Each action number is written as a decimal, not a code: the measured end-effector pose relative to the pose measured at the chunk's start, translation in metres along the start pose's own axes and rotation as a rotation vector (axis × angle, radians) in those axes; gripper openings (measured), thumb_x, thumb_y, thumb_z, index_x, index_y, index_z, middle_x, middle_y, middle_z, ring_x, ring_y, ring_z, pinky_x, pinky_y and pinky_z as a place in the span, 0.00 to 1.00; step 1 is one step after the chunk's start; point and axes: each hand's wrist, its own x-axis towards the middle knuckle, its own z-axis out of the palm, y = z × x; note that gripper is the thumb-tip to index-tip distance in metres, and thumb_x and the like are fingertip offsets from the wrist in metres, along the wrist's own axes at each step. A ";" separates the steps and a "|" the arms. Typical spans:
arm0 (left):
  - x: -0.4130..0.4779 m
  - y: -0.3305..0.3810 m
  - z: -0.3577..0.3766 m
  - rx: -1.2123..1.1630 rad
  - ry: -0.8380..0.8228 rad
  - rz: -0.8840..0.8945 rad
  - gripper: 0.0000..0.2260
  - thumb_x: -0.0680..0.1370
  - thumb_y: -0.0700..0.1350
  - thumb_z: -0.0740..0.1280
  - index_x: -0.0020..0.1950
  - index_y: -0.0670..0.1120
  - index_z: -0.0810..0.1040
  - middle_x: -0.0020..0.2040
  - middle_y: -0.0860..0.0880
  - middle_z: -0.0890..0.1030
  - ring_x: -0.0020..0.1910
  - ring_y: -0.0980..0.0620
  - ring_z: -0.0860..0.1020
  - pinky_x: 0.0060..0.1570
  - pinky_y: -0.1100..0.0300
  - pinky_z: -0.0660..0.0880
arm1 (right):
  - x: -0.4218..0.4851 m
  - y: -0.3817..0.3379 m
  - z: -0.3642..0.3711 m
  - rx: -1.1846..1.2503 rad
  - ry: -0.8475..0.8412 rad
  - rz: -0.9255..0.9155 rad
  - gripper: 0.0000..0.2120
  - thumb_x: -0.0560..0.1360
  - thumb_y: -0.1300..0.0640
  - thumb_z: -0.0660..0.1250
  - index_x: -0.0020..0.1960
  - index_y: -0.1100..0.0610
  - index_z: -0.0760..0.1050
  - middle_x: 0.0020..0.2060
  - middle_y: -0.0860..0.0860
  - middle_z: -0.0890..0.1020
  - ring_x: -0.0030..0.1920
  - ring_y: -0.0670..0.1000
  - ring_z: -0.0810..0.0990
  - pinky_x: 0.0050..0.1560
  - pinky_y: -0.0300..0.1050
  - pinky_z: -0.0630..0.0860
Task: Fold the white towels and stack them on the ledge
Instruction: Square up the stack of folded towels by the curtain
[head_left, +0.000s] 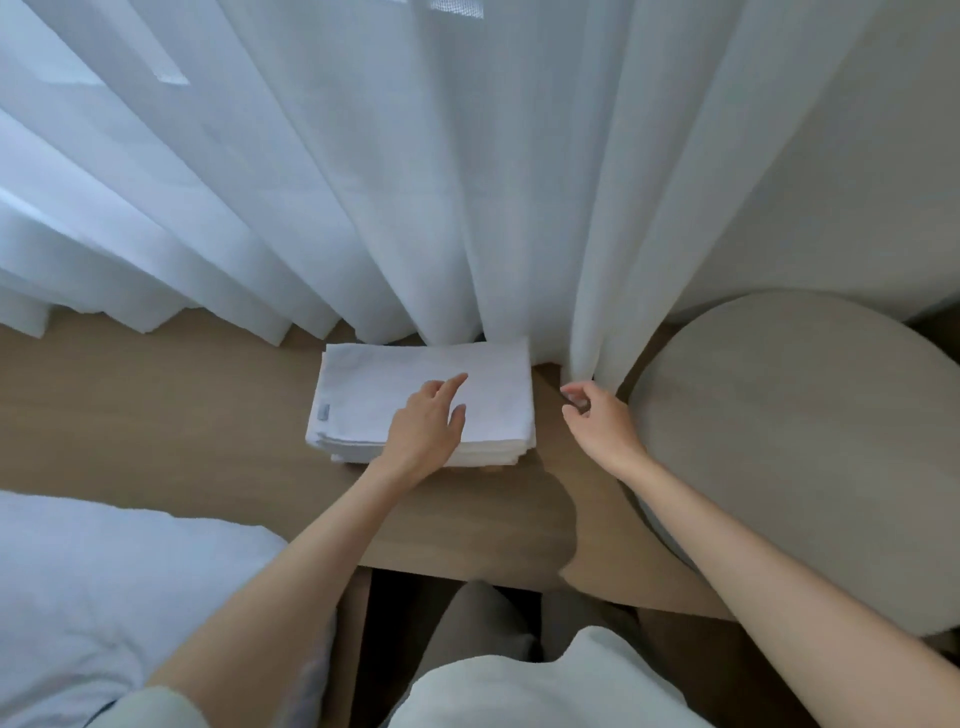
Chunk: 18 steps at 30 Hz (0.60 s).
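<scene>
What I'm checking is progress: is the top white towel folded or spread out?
Folded: the top towel lies as a compact rectangle on the stack, layered edges showing in front; the left hand rests on it.

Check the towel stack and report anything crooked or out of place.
Only minor things: the lower layers of the towel stack stick out unevenly at its near edge, and the curtain hem appears to touch its far edge. Nothing else stands out.

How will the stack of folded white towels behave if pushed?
Likely floppy: the stack of folded white towels is soft cloth. Its uneven front layers may slide apart. Low and flat on the wooden ledge, it probably won't tip.
</scene>
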 end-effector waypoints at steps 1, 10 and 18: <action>0.008 -0.004 0.004 0.017 -0.030 0.013 0.21 0.83 0.49 0.54 0.76 0.53 0.58 0.72 0.46 0.66 0.67 0.45 0.68 0.60 0.50 0.70 | 0.006 0.001 0.006 0.022 -0.014 0.031 0.15 0.79 0.58 0.60 0.65 0.54 0.71 0.61 0.51 0.76 0.59 0.51 0.75 0.59 0.43 0.71; 0.065 -0.034 0.064 0.022 -0.222 0.005 0.21 0.82 0.49 0.55 0.76 0.55 0.59 0.74 0.45 0.62 0.69 0.45 0.66 0.65 0.50 0.67 | 0.054 0.046 0.069 0.216 -0.094 0.195 0.18 0.80 0.58 0.58 0.69 0.54 0.67 0.64 0.51 0.74 0.56 0.46 0.71 0.42 0.32 0.67; 0.123 -0.053 0.115 -0.107 -0.297 -0.045 0.17 0.82 0.50 0.54 0.72 0.56 0.65 0.69 0.43 0.67 0.67 0.42 0.69 0.68 0.48 0.66 | 0.081 0.078 0.134 0.260 -0.011 0.242 0.23 0.80 0.54 0.60 0.73 0.55 0.63 0.67 0.51 0.70 0.66 0.52 0.69 0.61 0.46 0.71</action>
